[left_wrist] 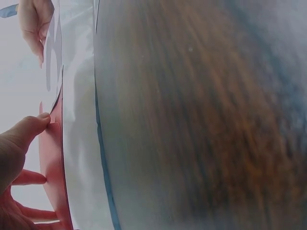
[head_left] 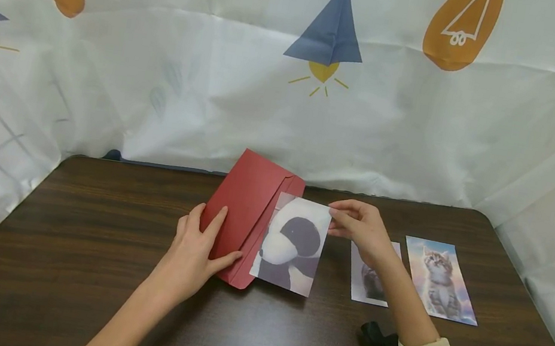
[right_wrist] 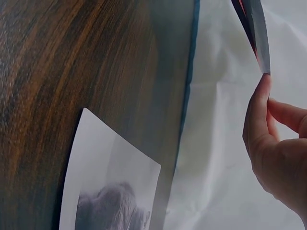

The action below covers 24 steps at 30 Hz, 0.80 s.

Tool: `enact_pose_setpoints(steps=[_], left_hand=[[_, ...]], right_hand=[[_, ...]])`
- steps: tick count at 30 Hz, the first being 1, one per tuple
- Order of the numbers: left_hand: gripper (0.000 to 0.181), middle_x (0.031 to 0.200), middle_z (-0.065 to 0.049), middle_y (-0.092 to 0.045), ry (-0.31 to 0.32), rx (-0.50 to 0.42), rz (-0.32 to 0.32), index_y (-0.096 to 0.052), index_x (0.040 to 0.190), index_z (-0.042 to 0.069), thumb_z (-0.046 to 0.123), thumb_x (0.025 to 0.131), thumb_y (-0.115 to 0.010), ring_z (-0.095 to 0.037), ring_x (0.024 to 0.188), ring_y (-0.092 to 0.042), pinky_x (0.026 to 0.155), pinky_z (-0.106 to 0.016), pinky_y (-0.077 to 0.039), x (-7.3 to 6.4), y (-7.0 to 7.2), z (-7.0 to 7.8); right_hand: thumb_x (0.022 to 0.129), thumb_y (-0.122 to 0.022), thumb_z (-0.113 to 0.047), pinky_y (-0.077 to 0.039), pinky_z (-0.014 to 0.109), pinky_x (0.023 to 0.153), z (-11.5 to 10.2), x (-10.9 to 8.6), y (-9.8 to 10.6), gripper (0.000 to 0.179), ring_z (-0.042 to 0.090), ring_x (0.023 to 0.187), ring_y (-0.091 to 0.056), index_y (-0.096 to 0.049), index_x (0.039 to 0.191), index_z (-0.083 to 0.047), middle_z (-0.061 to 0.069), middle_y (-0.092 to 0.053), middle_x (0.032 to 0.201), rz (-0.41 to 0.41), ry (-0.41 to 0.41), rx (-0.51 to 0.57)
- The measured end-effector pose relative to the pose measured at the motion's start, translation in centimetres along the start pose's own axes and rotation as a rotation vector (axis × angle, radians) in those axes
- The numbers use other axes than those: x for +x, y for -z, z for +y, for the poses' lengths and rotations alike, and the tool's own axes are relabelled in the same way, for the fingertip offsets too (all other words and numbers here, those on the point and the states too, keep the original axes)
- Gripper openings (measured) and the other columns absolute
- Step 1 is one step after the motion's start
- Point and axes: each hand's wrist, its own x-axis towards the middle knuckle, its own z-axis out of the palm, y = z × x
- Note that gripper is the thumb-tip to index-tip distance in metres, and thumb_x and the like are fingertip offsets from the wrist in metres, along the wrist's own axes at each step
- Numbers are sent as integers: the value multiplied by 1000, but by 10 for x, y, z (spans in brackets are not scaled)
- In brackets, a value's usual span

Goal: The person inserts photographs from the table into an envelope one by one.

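In the head view a red envelope (head_left: 250,196) stands tilted, its upper corner overlapping the table's back edge. My left hand (head_left: 191,253) holds it, fingers spread at its left side and thumb on the flap side near the opening. My right hand (head_left: 361,228) pinches the upper right corner of a photo card (head_left: 293,245) showing a black-and-white animal. That card overlaps the envelope's right side; whether its hidden edge is inside cannot be told. In the right wrist view, thumb and fingers (right_wrist: 261,103) meet at the card's edge, seen nearly side-on.
A kitten card (head_left: 440,280) lies on the dark wooden table (head_left: 97,241) at the right. Beside it another card (right_wrist: 115,158) with a grey animal is partly hidden under my right forearm in the head view. A patterned curtain (head_left: 214,90) hangs behind the table.
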Motion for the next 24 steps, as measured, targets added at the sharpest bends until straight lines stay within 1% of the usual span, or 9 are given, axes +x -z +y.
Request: enact_pose_setpoints(steps=[8, 17, 24], left_hand=[[81, 149, -36, -40, 9, -4, -6, -50, 153, -3, 28, 88, -88, -53, 130, -42, 89, -59, -60, 1, -1, 1], [82, 149, -36, -40, 10, -11, -5, -51, 152, -3, 27, 87, -89, -53, 131, -42, 88, -59, -61, 3, -3, 3], [81, 148, -37, -40, 9, -11, 2, -51, 152, -4, 28, 88, -88, -53, 131, -42, 88, -58, -60, 3, -4, 3]], right_hand=[[104, -61, 1, -63, 26, 75, 1, 0, -3, 30, 10, 76, -68, -56, 126, 21, 1, -69, 88, 27, -4, 8], [105, -60, 0, -63, 27, 75, 2, 0, -6, 30, 10, 76, -70, -55, 125, 22, 4, -67, 90, 49, -10, 25], [105, -62, -2, -63, 27, 76, 1, -2, -8, 33, 11, 77, -72, -56, 127, 21, 5, -70, 92, 67, -27, 16]])
